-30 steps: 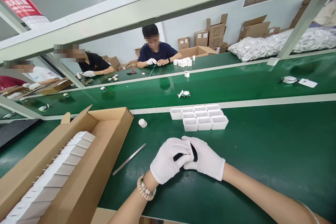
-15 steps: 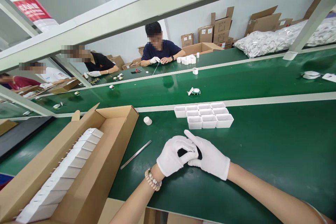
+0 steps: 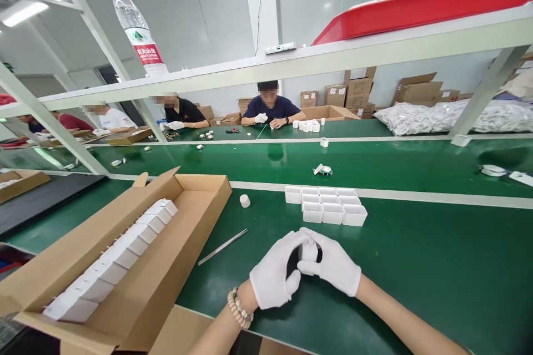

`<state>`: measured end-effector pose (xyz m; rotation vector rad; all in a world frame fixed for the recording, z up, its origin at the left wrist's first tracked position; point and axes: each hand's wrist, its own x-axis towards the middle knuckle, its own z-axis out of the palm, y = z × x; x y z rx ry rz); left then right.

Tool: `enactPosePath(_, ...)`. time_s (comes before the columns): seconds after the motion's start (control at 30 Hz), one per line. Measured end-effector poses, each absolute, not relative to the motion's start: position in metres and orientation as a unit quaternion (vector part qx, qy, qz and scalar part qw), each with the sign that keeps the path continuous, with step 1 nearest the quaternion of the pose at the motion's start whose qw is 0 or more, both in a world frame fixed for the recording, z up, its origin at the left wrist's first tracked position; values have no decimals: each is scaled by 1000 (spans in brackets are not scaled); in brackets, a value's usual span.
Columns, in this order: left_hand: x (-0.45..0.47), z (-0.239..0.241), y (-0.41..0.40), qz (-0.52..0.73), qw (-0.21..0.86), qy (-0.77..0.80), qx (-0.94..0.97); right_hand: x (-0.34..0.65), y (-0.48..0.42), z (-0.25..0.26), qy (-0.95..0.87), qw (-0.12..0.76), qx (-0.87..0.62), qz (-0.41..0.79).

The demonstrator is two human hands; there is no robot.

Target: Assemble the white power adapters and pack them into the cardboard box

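Both my hands wear white gloves and meet above the green bench. Between them is a small white plug housing (image 3: 308, 250), upright, with short prongs at its top. My right hand (image 3: 335, 260) is closed on it, the thumb across its lower front. Curved around its left side, my left hand (image 3: 275, 269) has its fingertips at the housing's top, while its thumb stands apart. The gloves hide part of the housing. Just beyond my hands stand several open white plastic cases (image 3: 333, 213) in rows. Tweezers (image 3: 222, 247) lie to the left, near a small white cap-like piece (image 3: 245, 201).
An open cardboard box (image 3: 200, 222) on the left holds a row of white pronged housings (image 3: 125, 255). Past the bench's pale rail runs a green belt (image 3: 258, 163) carrying a small circuit assembly (image 3: 323, 170). Several co-workers sit opposite. A shelf beam (image 3: 233, 75) crosses overhead.
My view has tilted up and levelled, bringing the bottle and red tray on the shelf into sight. My right fingers have closed over the housing, and its prongs now show at the top.
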<state>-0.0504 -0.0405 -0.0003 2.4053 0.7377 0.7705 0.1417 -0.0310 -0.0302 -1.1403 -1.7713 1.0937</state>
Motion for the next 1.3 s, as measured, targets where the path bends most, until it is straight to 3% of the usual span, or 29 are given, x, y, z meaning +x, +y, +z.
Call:
enactPosePath(0.27,-25,16,-31,296,354,411,786,148,-37,-6,-668,384,-426,475)
enactPosePath(0.43,-19,39,-10,335,453,361,743,161,-31,-7,-710,375,-408,435)
enactPosePath(0.6,-11,32,-7,331,509,370,703,155,-31,-19,-704,392,-471,359)
enactPosePath(0.83,-12,18,-13,366,588,339,637,147,-39,-22,-674,414,-470,392)
enactPosePath(0.9,-13,17,-13,379,602,321,626,148,-43,-9,-692,383,-496,358)
enactPosePath(1.0,-18,16,-9,410,619,289,604,159,-39,26,-762,262,-528,268)
enactPosePath(1.1,-27,17,-2,452,655,228,561,187,-10,67,-818,172,-484,260)
enactPosePath(1.2,-37,20,6,501,676,193,505,220,41,92,-731,250,-621,132)
enactPosePath(1.3,-44,21,10,553,701,161,421,235,86,94,-693,279,-661,72)
